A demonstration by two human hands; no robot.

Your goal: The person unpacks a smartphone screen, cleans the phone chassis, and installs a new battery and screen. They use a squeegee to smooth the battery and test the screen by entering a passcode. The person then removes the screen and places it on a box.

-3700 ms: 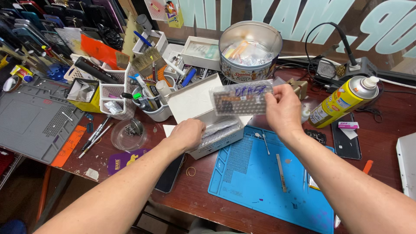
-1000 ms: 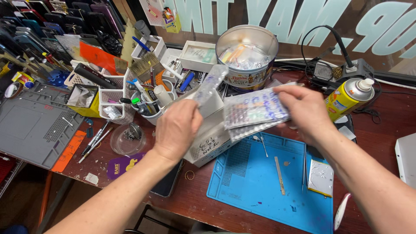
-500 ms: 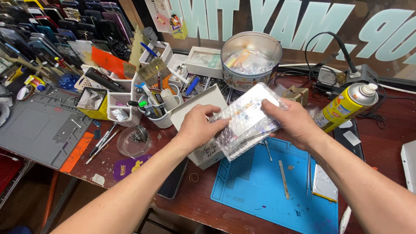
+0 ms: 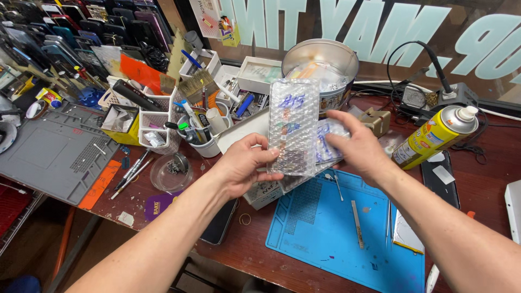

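Note:
My left hand pinches the lower edge of a flat bubble-wrap packet with blue handwriting and holds it upright above the desk. My right hand grips a few more bubble-wrapped packets fanned out just behind the first one. Both hands hover over a small white cardboard box that stands open at the left edge of the blue work mat.
A round metal tin stuffed with packets stands behind. A yellow spray can is at right, tweezers and a metal bar lie on the mat. Organizer bins with pens and brushes, a grey mat and a small glass dish fill the left.
The packets were held flat and together between both hands; my left hand has now drawn one packet out and turned it upright, while my right hand keeps the others.

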